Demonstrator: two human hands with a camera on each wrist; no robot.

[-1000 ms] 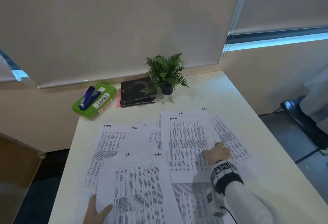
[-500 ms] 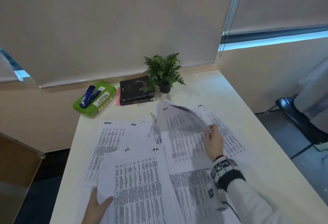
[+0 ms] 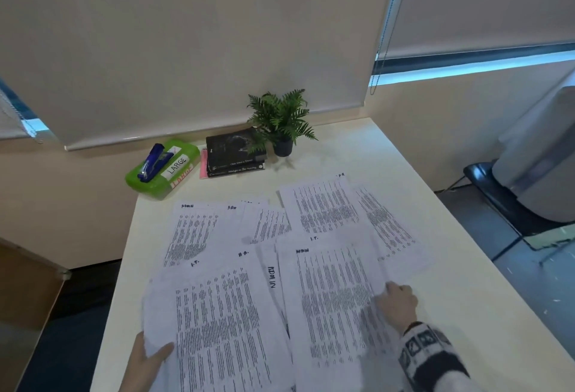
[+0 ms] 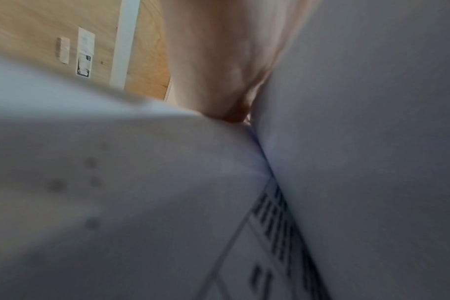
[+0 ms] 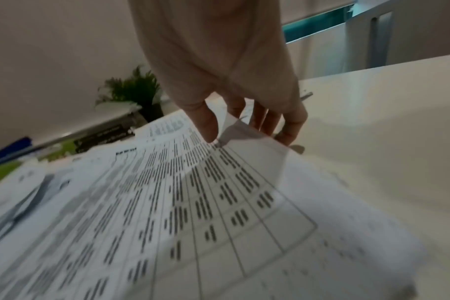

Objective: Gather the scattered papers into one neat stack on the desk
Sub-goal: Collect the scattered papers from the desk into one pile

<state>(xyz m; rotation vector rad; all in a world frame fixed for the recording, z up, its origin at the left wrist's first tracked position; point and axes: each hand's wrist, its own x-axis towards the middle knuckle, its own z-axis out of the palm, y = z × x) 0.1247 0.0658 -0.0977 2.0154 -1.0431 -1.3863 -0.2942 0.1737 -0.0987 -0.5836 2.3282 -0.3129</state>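
Printed papers (image 3: 326, 214) spread in overlapping layers across the near half of the desk (image 3: 451, 283), thin white sheets covered in dense columns of dark text, some headed by handwritten labels; exact count unclear, at least seven visible. Nearest right, one sheet (image 3: 336, 298) pinched at its right edge by the right hand (image 3: 396, 304), thumb on top, fingers curled beneath, edge lifted off the desk. Nearest left, a curling sheet (image 3: 217, 323) gripped at its lower left corner by the left hand (image 3: 146, 363), thumb lying over the paper. Left wrist view blurred, only pale paper and part of the hand discernible. Along the back edge, left to right: one green plastic box (image 3: 155, 180) labelled LARGE with one blue stapler (image 3: 152, 163) lying on its lid, contents hidden; two black books (image 3: 231, 152) stacked on something pink and flat; one small fern (image 3: 280, 115) in a dark round pot. To the right, off the desk, one dark chair (image 3: 485, 180).
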